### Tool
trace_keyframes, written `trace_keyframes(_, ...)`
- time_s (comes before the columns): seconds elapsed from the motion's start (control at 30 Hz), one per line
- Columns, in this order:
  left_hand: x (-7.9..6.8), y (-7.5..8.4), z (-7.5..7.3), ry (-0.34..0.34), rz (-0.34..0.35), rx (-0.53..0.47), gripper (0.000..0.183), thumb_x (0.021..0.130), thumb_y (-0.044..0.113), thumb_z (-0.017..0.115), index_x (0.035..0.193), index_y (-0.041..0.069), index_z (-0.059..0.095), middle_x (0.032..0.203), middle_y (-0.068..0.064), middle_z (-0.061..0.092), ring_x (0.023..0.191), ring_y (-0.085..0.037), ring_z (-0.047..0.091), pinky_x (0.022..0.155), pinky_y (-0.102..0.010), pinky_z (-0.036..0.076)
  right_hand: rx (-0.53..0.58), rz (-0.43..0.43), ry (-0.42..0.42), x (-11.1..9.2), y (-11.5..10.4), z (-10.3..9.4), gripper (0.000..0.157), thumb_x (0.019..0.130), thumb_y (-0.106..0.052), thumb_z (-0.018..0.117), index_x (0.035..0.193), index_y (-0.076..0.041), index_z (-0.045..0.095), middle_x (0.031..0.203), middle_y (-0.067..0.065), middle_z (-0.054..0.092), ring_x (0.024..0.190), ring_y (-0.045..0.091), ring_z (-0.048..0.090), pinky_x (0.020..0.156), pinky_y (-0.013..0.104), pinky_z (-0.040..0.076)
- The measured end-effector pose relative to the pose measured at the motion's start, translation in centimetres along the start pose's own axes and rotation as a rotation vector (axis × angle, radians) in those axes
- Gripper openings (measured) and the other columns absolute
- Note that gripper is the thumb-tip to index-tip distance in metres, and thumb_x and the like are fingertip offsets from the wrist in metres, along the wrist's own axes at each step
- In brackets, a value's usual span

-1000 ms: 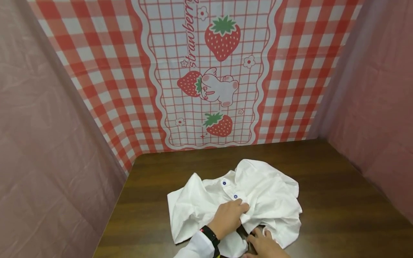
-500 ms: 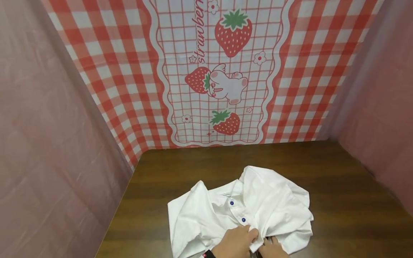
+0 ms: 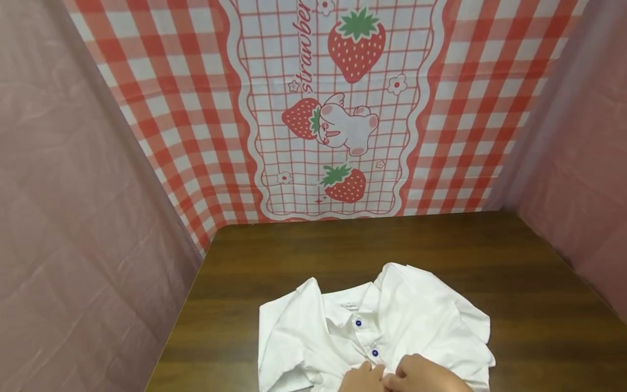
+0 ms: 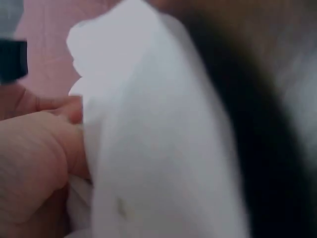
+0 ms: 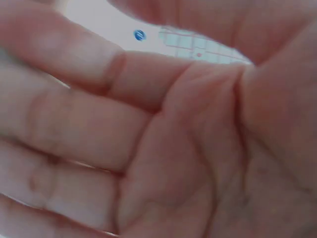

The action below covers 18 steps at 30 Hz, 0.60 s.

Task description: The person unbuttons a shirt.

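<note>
A white shirt [image 3: 431,326] with a collar lies rumpled on the dark wooden table. Down its front run a blue upper button [image 3: 358,323] and a blue lower button [image 3: 375,353]. Just below the latter, my left hand [image 3: 362,379] grips the front edge of the cloth. In the left wrist view, white fabric [image 4: 153,119] hides those fingertips. My right hand [image 3: 425,374] meets the left one at the shirt front, its thumb and forefinger brought together on the cloth. The right wrist view shows its palm and fingers [image 5: 89,129], with the fingertips out of frame.
The wooden table [image 3: 235,316] extends around the shirt on both sides and behind it. A red-checked strawberry cloth [image 3: 343,109] hangs at the back. Pink curtains [image 3: 88,218] enclose the left and right.
The shirt has shifted nearer and flattened out, with its collar spread more. The right hand has come out from the gap beneath the cloth and up beside the left, which has drawn nearer the body.
</note>
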<state>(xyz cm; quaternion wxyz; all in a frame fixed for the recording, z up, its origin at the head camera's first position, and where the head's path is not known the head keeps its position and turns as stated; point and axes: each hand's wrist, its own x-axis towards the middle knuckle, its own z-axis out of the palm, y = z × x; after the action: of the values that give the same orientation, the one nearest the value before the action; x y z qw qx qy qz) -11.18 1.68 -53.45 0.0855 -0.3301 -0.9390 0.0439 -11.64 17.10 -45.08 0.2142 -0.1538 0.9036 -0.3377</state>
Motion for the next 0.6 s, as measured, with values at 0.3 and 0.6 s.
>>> trace_keyframes(0.3,-1.4,-0.1,1.0,0.194,0.008,0.001,0.018,0.082,0.046,0.054,0.076,0.03,0.057,0.068,0.012,0.049,0.057,-0.008,0.042,0.044,-0.022,0.024,-0.012,-0.058,0.454,5.1,-1.1,-3.4,0.008,0.087,-0.009,0.058,0.08,-0.007,0.062,0.066,0.0,0.062,0.06,0.009,0.054,0.056,0.023,0.042)
trace_keyframes(0.6,-2.3,0.0,0.0,0.248,-0.028,-0.02,0.02,0.082,0.044,0.055,0.072,0.027,0.053,0.067,0.012,0.046,0.057,-0.008,0.04,0.044,-0.022,0.02,0.13,-0.12,0.625,10.6,-0.1,-2.8,0.018,0.08,0.008,0.054,0.093,0.002,0.065,0.093,0.017,0.068,0.092,0.031,0.064,0.082,0.042,0.05)
